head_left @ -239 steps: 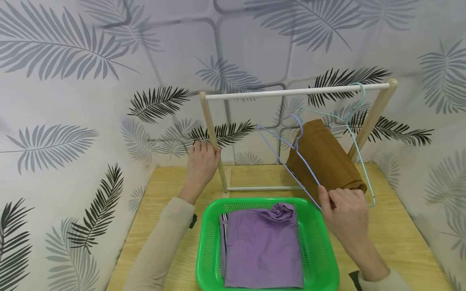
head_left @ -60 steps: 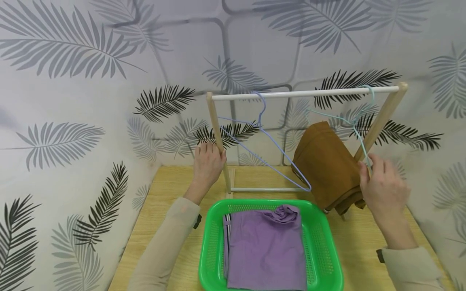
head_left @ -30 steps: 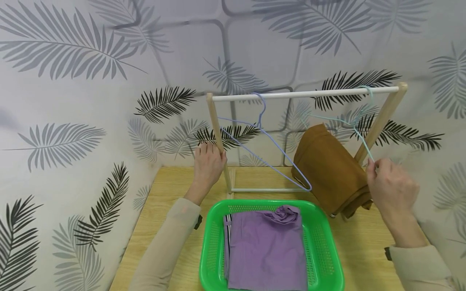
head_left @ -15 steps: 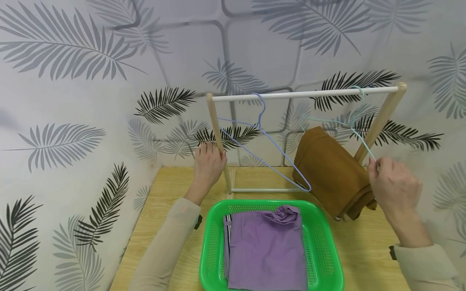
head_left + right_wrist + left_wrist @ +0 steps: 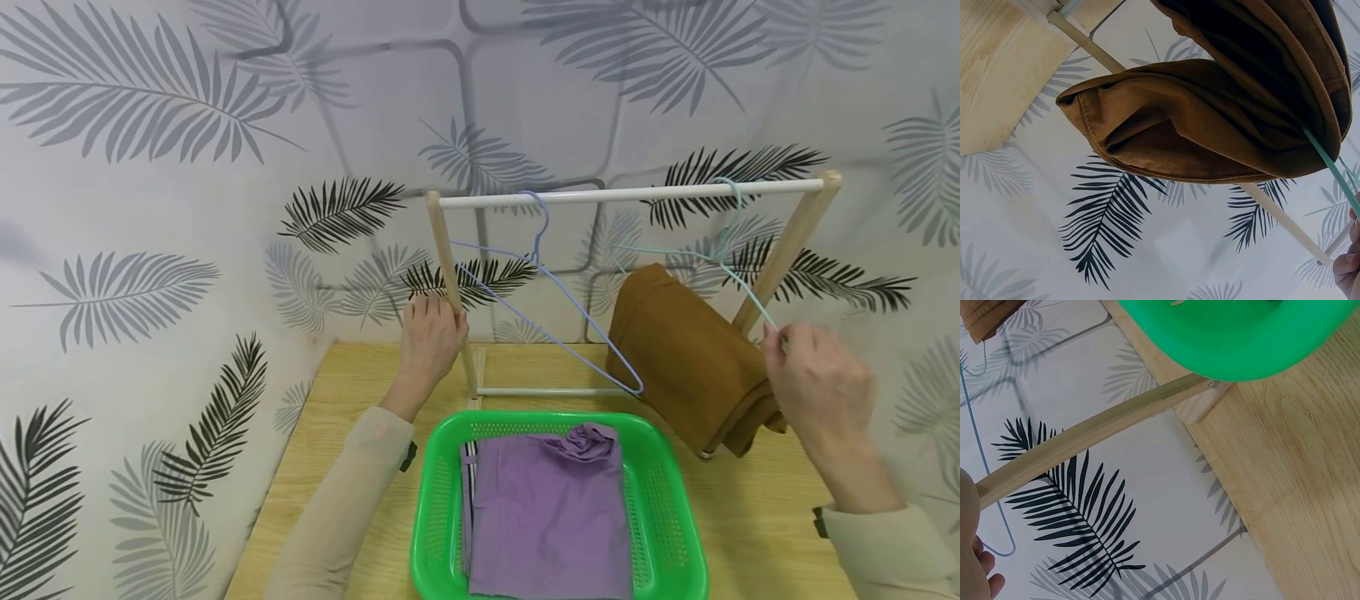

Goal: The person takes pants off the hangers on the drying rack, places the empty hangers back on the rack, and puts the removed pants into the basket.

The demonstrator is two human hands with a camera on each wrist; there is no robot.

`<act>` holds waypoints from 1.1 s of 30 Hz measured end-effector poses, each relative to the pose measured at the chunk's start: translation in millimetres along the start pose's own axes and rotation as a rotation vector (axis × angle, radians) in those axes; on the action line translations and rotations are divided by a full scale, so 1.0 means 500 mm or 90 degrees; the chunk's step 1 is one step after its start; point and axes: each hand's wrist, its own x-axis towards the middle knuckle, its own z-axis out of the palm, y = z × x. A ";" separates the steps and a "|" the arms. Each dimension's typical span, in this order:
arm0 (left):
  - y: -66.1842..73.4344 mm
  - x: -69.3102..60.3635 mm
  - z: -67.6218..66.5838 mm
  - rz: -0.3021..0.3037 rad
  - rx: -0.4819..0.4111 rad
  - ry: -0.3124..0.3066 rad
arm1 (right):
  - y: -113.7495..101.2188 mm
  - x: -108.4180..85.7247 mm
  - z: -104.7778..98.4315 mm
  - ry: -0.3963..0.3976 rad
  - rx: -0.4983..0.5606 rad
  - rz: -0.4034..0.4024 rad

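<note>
In the head view my left hand (image 5: 431, 346) grips the left wooden post (image 5: 447, 267) of a rack, also seen in the left wrist view as a pale post (image 5: 1091, 434). My right hand (image 5: 821, 400) pinches the right end of a mint hanger (image 5: 738, 282), whose hook lies over the white rail (image 5: 630, 195). Folded brown cloth (image 5: 686, 358) hangs on this hanger; the right wrist view shows the mint bar (image 5: 1329, 164) entering the folds of the brown cloth (image 5: 1179, 125). Part of that hand (image 5: 1349, 265) shows at the edge.
A blue-violet hanger (image 5: 573, 304) hangs bare near the rail's left end. In front of the rack, a green basket (image 5: 678, 508) holds folded purple cloth (image 5: 547, 508) on the wooden table (image 5: 765, 517). Patterned wall covering stands behind.
Since eight seconds ago the violet hanger has come onto the rail, and my right hand has moved to the mint one. Lately the mint hook slid left while the cloth's lower end swung right.
</note>
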 end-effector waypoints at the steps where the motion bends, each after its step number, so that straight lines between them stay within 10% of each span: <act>1: 0.000 0.000 0.000 0.000 -0.002 0.000 | 0.000 0.000 -0.001 0.001 0.001 -0.001; 33: 0.002 0.000 -0.002 -0.002 0.000 0.000 | -0.002 0.025 -0.048 0.013 -0.004 -0.006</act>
